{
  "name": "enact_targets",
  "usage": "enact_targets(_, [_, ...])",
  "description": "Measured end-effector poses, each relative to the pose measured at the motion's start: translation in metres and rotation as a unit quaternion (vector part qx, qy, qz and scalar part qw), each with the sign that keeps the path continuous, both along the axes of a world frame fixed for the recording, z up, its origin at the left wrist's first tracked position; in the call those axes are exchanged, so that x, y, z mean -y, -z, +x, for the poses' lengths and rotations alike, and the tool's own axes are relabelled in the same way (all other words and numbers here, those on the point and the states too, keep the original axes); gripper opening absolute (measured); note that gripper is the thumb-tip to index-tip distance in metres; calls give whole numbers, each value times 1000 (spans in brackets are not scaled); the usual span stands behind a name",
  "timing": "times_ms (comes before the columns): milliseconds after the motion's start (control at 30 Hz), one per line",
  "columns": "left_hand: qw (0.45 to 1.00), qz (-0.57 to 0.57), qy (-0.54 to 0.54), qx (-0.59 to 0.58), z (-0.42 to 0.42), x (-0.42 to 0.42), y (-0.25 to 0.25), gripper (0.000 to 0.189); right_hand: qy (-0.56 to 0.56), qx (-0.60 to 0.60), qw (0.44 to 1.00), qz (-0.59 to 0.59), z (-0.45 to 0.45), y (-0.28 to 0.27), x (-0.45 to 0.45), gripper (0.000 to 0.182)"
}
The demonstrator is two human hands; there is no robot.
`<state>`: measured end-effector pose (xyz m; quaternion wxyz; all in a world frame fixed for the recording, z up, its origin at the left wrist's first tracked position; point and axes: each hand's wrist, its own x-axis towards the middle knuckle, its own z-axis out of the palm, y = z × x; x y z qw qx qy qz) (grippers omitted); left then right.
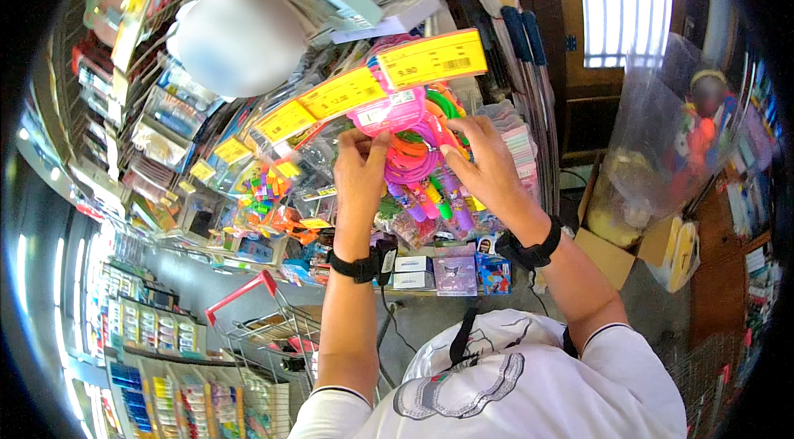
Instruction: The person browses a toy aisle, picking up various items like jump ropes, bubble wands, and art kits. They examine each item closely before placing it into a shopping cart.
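Bundles of coiled plastic skipping ropes (412, 160) in purple, orange and green hang before me, their bright handles (428, 198) pointing down. A pink hang card (391, 111) with a printed code tops the front bundle. My left hand (363, 157) pinches the card's lower left edge between thumb and fingers. On the other side, my right hand (482, 157) has thumb and index finger at the right edge of the coils, gripping there. Yellow price tags (432, 59) run along a rail just above the card. Both my wrists wear black straps with small devices.
Small boxes (456, 274) line the shelf's front edge below the ropes. A wire shopping cart (273, 321) with a red handle stands at lower left. To the right are an open cardboard carton (605, 256) and a large clear plastic bag (651, 135). Long poles (536, 104) stand upright beside the shelf.
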<state>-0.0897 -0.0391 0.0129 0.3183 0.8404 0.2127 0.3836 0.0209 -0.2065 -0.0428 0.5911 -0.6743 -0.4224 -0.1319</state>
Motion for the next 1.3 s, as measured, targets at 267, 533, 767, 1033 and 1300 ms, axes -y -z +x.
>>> enact_targets(267, [999, 31, 5, -15, 12, 9, -2, 69, -17, -74, 997, -33, 11, 19, -18, 57])
enact_targets(533, [991, 90, -77, -55, 26, 16, -9, 74, -106, -165, 980, 20, 29, 20, -33, 49])
enact_targets(767, [992, 96, -20, -81, 45, 12, -22, 74, -128, -228, 964, 57, 48, 28, -50, 50])
enact_targets(1033, [991, 94, -25, -97, 52, 1, -21, 68, -181, -299, 934, 77, 54, 34, -58, 56])
enact_targets(1300, [998, 42, -28, -40, 28, 11, -2, 53, -151, -165, 975, 9, 15, 42, -30, 63])
